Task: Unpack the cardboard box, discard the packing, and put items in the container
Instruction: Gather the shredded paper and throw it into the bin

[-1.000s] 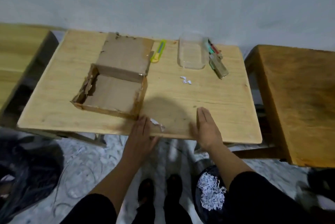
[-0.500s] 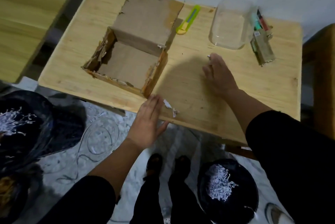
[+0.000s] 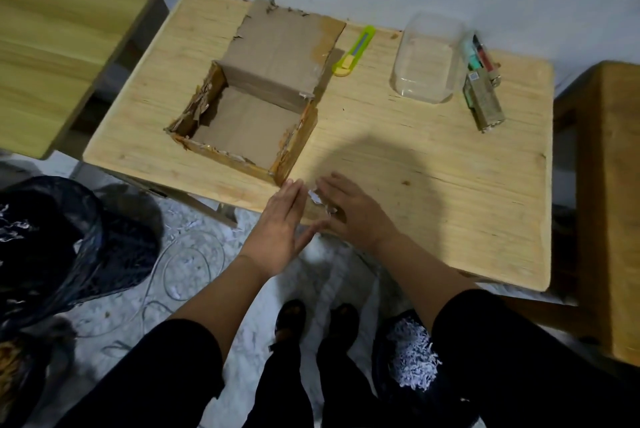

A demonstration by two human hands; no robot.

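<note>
Wooden table (image 3: pixel 433 192), near edge: left hand (image 3: pixel 282 223) and right hand (image 3: pixel 349 211), both flat with fingers extended, gripping nothing, bracketing white paper scraps (image 3: pixel 320 200). Cardboard box (image 3: pixel 249 122): lid folded back, interior bare, table's left. Clear container (image 3: pixel 424 58): far right, between utility knife (image 3: pixel 355 50) and 1 small carton (image 3: pixel 483 100).

paper scraps (image 3: pixel 320 200): partly hidden between hands | black bag (image 3: pixel 52 244): cut by left edge

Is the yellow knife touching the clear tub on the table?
Apart. The head view shows bare wood between the yellow knife and the clear tub.
</note>
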